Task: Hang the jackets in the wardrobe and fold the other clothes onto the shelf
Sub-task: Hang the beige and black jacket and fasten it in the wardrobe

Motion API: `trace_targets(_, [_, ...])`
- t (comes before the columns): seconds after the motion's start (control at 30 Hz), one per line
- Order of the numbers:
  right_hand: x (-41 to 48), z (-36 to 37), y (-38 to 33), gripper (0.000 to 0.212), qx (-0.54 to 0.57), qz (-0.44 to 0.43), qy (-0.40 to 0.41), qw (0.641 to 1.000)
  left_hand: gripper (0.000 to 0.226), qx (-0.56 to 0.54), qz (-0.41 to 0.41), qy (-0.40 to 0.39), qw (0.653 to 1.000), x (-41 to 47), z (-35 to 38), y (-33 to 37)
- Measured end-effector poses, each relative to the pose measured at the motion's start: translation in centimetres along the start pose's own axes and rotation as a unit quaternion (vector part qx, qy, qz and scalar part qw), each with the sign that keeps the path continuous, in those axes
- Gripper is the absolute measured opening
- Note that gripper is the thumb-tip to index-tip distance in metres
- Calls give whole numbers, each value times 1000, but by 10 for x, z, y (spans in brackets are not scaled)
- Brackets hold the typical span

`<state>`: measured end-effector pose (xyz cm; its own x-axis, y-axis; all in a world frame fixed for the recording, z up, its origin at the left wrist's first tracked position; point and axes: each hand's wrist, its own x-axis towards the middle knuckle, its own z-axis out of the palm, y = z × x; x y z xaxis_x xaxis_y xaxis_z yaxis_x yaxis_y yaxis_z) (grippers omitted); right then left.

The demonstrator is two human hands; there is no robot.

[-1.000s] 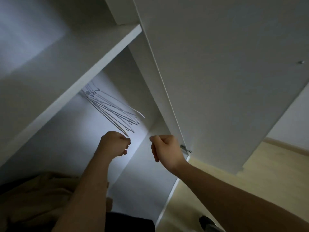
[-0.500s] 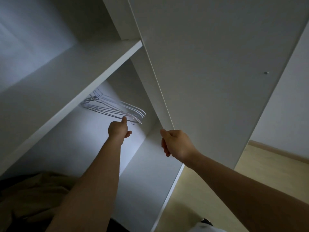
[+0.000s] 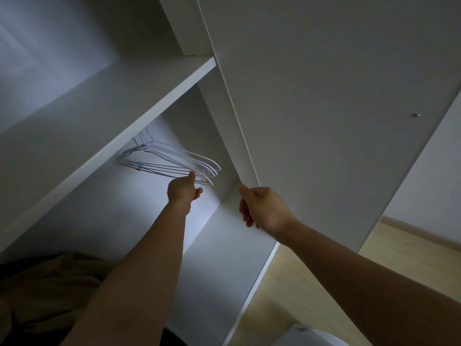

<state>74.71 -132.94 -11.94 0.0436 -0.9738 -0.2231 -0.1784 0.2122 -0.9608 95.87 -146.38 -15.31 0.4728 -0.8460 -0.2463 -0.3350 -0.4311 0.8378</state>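
1. Holds the left hand (image 3: pixel 183 192) up inside the wardrobe (image 3: pixel 217 270), just off centre toward 9 o'clock, with the bare forearm running in from 7 o'clock.
2. Pinches the bottom wire of the lowest of the hangers (image 3: pixel 172 162): thumb pressed on top, other fingers curled tight underneath, nothing else in the grip.
3. Shows those hangers as a bunch of thin white wire ones, hooked up close under the shelf (image 3: pixel 112 101) and fanning out toward 3 o'clock. Can't make out the rail behind the shelf edge.
4. Wraps the right hand (image 3: pixel 264 208) round the edge of the open door (image 3: pixel 324 108), just below centre at 5 o'clock, with the thumb along the near face and the fingers hooked behind the panel.
5. Keeps the two hands near each other but apart, with the wardrobe's side panel between them.
6. Puts the shelf at 10 o'clock, a white board slanting across the upper left, bare on its visible top.
7. Finds a crumpled tan garment (image 3: pixel 50 290) down at 7 o'clock, low in the wardrobe and partly hidden behind the left forearm. Can't tell whether it is a jacket.
8. Catches a small metal stud (image 3: pixel 415 115) on the door at 2 o'clock, and pale wooden floor (image 3: pixel 324 283) at 4 o'clock.
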Motion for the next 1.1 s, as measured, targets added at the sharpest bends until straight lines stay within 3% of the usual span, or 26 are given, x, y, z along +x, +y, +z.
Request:
trace_targets(0.2, [14,-4,6,54,-19,23,-4,1000,60,90,7,10,996,26,11,1])
trace_targets(0.5, [29,-15,15,53,-40,46,1,998,44,82,47,16,995,56,35,6])
trace_targets(0.63, [31,-18,18,53,-43,52,5,998,47,145,57,44,987,66,37,8])
trace_targets(0.73, [32,-17,20,52,-38,60,2,998,41,130,49,50,989,66,34,4])
trace_targets(1.1, [32,9,18,53,-32,41,-25,998,25,-95,44,91,990,33,6,-4])
